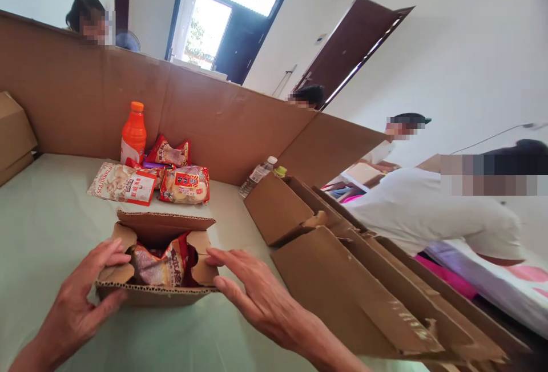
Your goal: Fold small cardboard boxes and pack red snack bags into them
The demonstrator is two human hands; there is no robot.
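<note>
A small open cardboard box stands on the pale green table in front of me, with a snack packet showing between its flaps. My left hand lies spread against the box's left side, fingers on the left flap. My right hand is stretched flat, its fingertips touching the right flap. Neither hand holds anything.
Behind the box lie snack packets, a flat white packet and an orange bottle. A cardboard wall runs across the back. Flat folded cartons are stacked to the right, with a water bottle. Other people work beyond.
</note>
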